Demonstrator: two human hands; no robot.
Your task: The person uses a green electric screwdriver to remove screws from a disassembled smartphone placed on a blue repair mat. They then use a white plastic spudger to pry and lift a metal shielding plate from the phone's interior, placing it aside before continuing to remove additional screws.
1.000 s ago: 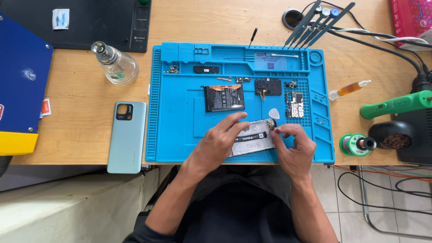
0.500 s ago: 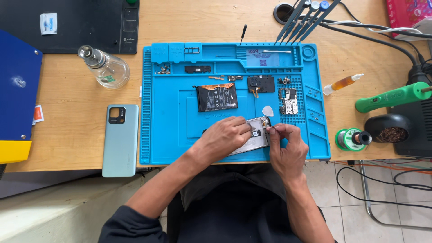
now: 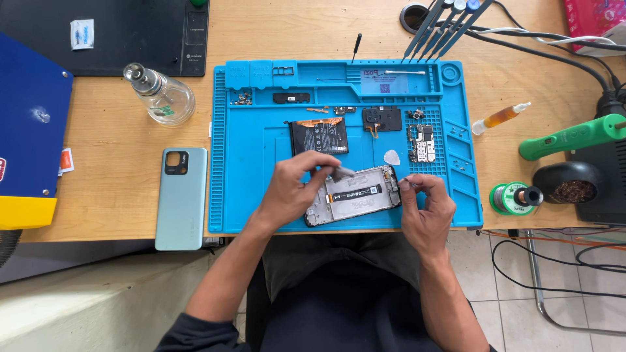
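Note:
An opened phone frame (image 3: 355,195) lies on the near part of a blue repair mat (image 3: 248,195). My left hand (image 3: 293,189) rests on the frame's left end and pinches a small grey piece at its top edge. At the frame's right end, my right hand (image 3: 427,208) has its fingers closed on a thin tool, its tip near the frame's corner. On the mat beyond lie a black battery (image 3: 319,135), a black cover part (image 3: 382,118), a small circuit board (image 3: 422,143) and a white pick (image 3: 391,157).
A pale green phone back (image 3: 181,197) and a glass bottle (image 3: 160,96) lie left of the mat. A green-handled tool (image 3: 574,135), solder spool (image 3: 515,197), small orange dropper bottle (image 3: 499,118) and cables are on the right. A blue-yellow box (image 3: 29,143) sits far left.
My left hand has slid left and lifted off the frame's middle, uncovering it. My right hand has drawn back to the frame's right end. The camera has shifted slightly.

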